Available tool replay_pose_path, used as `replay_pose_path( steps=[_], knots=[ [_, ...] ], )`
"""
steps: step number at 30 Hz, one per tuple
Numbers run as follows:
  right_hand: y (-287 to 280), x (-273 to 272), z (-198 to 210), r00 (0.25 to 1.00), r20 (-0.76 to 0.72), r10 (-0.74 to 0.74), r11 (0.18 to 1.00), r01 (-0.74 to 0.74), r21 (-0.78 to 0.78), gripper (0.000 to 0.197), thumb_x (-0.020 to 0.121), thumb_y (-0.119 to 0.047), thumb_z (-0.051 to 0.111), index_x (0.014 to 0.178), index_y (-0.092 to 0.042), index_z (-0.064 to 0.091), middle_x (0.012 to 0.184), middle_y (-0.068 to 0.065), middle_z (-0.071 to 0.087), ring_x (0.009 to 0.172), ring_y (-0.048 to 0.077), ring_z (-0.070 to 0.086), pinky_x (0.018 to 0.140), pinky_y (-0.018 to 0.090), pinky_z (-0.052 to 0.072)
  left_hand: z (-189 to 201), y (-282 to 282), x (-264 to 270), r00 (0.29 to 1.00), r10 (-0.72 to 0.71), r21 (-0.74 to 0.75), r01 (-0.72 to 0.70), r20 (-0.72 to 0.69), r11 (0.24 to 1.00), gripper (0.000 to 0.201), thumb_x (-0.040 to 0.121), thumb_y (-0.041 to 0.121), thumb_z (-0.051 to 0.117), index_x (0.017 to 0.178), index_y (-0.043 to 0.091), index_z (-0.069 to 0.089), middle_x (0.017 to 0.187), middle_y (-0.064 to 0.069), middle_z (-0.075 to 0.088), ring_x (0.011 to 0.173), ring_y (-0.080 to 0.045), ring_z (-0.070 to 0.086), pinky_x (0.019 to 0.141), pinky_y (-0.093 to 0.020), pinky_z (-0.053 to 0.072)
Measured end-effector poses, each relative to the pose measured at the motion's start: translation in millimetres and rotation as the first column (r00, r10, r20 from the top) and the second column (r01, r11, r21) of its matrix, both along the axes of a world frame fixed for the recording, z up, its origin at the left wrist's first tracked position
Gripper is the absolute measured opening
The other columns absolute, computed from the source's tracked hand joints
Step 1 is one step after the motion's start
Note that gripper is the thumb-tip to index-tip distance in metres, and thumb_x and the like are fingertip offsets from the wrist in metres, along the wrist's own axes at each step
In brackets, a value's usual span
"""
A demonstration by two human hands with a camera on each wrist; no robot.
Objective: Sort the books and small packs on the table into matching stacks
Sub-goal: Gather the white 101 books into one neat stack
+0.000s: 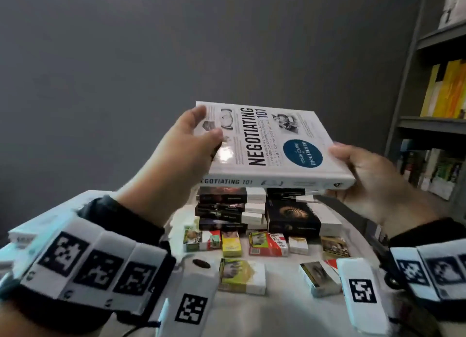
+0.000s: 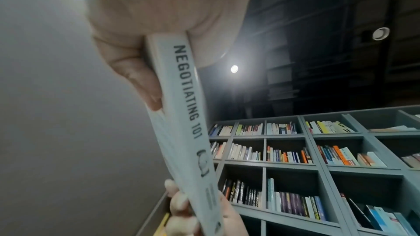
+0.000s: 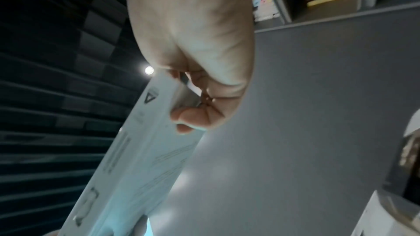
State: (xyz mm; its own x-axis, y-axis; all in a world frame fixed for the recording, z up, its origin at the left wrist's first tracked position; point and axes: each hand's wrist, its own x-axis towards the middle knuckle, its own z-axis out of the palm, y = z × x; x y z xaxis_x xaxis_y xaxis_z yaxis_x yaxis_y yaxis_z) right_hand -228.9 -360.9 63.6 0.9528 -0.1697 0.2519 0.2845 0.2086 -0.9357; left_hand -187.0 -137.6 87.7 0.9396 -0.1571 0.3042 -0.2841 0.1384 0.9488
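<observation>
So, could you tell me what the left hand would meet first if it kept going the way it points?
Probably just the grey wall beyond; the left hand already holds the white book.

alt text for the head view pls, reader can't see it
Two hands, left hand and right hand, hold a white book titled Negotiating 101 flat above a white table. Under it sit stacks of dark books, with small packs scattered nearer the camera; a bookshelf stands at right.

Both hands pinch the white book [image 2: 181,107] spine-on, left hand [image 2: 159,24] above, right hand [image 2: 193,213] below, bookshelves [image 2: 318,168] behind.
</observation>
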Motion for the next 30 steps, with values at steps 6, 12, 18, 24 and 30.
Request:
replay_pose_path(
  steps=[6, 12, 18, 24, 30],
  knots=[
    [84, 14, 1, 0.995, -0.072, 0.073, 0.959, -0.09, -0.267, 0.022, 0.095, -0.014, 0.046, 0.111, -0.004, 0.057, 0.11, 0.023, 0.065, 0.089, 0.03, 0.064, 0.07, 0.038, 0.055, 7, 99, -4, 0.985, 0.173, 0.147, -0.17, -0.011, 0.975, 0.053, 0.085, 0.017, 0.062, 0.134, 0.027, 0.045, 0.102, -0.005, 0.069, 0.072, -0.019, 0.072, 0.059, -0.029, 0.058],
    [169, 39, -27, 0.978, -0.192, 0.076, 0.937, -0.136, -0.321, 0.013, 0.094, -0.015, 0.053, 0.101, -0.005, 0.058, 0.074, 0.006, 0.06, 0.055, 0.012, 0.054, 0.044, 0.019, 0.045, -22, 180, 31, 0.894, 0.425, 0.557, -0.427, 0.142, 0.712, 0.044, 0.084, 0.031, 0.066, 0.124, 0.015, 0.059, 0.08, 0.0, 0.069, 0.051, -0.01, 0.064, 0.046, -0.016, 0.05],
    [213, 66, -44, 0.96, -0.278, 0.039, 0.899, -0.155, -0.41, 0.007, 0.093, -0.014, 0.056, 0.088, -0.011, 0.053, 0.071, 0.005, 0.057, 0.052, 0.013, 0.051, 0.043, 0.02, 0.041, -43, 214, 58, 0.879, 0.439, 0.726, -0.423, 0.184, 0.542, 0.047, 0.082, 0.037, 0.067, 0.123, 0.015, 0.06, 0.108, -0.007, 0.066, 0.075, -0.017, 0.06, 0.079, -0.025, 0.043],
    [220, 81, -51, 0.951, -0.307, -0.025, 0.814, -0.159, -0.559, 0.011, 0.092, -0.011, 0.055, 0.097, -0.001, 0.057, 0.063, 0.006, 0.056, 0.042, 0.01, 0.05, 0.037, 0.017, 0.036, -57, 215, 70, 0.901, 0.389, 0.9, -0.32, 0.192, 0.296, 0.055, 0.083, 0.052, 0.06, 0.123, 0.015, 0.058, 0.112, -0.007, 0.063, 0.098, -0.022, 0.055, 0.087, -0.026, 0.041],
    [219, 83, -56, 0.964, -0.263, -0.046, 0.782, -0.129, -0.61, 0.023, 0.093, -0.019, 0.058, 0.074, -0.01, 0.05, 0.059, 0.004, 0.048, 0.045, 0.014, 0.044, 0.038, 0.018, 0.033, -59, 207, 72, 0.909, 0.366, 0.927, -0.296, 0.2, 0.228, 0.054, 0.092, 0.048, 0.047, 0.133, 0.013, 0.049, 0.134, -0.011, 0.053, 0.121, -0.027, 0.049, 0.097, -0.029, 0.036]
  ],
)
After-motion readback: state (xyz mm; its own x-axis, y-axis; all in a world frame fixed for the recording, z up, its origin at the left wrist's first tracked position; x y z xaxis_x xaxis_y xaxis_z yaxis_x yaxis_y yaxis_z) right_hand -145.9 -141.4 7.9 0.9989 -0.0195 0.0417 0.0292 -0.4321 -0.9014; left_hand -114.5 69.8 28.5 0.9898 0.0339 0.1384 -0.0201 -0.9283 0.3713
